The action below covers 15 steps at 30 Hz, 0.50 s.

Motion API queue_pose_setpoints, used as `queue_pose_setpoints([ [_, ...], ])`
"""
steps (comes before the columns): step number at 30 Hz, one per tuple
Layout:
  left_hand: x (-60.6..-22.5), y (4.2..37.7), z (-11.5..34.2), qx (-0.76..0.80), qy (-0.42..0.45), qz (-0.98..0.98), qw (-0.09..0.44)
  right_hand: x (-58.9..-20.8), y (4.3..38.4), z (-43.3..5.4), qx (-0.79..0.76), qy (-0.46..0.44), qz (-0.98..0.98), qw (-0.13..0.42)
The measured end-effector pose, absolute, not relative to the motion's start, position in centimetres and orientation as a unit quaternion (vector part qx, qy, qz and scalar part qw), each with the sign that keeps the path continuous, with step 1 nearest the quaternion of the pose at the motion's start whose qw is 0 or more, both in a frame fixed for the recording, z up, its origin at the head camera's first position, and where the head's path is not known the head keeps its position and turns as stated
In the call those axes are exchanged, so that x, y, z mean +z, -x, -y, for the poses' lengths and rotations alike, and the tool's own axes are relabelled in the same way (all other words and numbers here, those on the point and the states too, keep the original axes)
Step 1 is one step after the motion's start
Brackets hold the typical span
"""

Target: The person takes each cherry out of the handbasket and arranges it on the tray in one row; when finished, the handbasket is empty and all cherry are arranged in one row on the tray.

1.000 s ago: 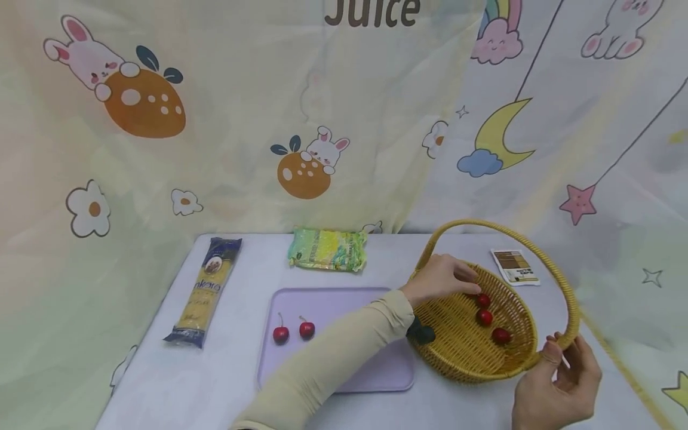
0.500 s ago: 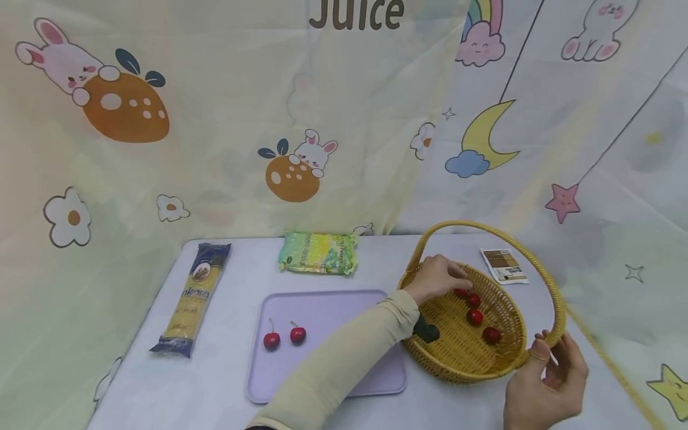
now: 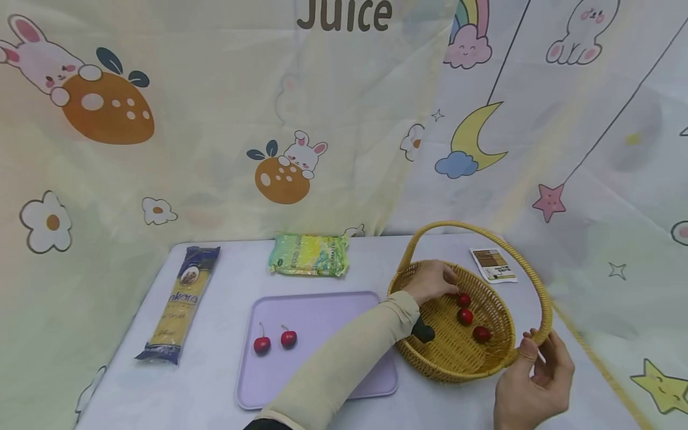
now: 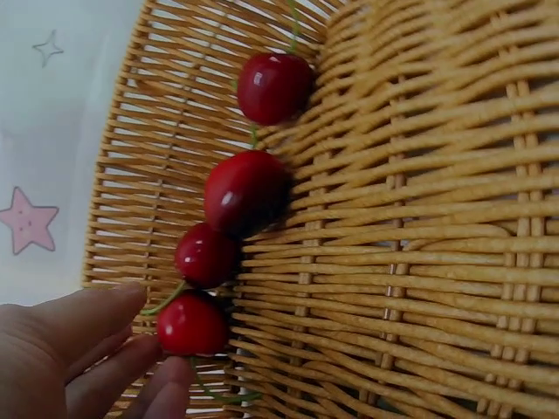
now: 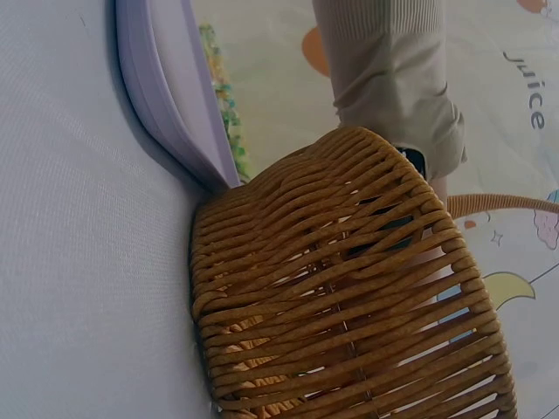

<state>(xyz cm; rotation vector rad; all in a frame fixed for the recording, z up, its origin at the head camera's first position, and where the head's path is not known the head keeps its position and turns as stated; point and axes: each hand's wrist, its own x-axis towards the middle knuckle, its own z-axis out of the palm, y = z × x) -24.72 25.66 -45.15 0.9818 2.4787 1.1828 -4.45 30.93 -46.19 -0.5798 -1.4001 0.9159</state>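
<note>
Partly behind left hand, basket

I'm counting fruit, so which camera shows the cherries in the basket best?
The left wrist view: four cherries show large and close. The head view shows three of them, small, near the left hand. The right wrist view shows the basket from outside, no cherry discernible.

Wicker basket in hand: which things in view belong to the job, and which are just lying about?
Likely the job's:
wicker basket, held by the right hand
four cherries inside, one by the left hand
two cherries on the lilac tray

Apparently lying about:
pasta packet
green-and-yellow packet
white-and-brown sachet
</note>
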Motion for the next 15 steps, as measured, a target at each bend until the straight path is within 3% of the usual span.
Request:
queue_pose_setpoints([
  [10, -45.36, 24.66, -25.89, 0.384, -0.333, -0.857, 0.089, -46.33, 4.51, -30.93, 0.390, 0.231, 0.628, 0.632],
  [15, -45.39, 24.36, -26.28, 0.355, -0.353, -0.859, 0.103, -46.28, 4.45, -31.12, 0.387, 0.229, 0.630, 0.633],
])
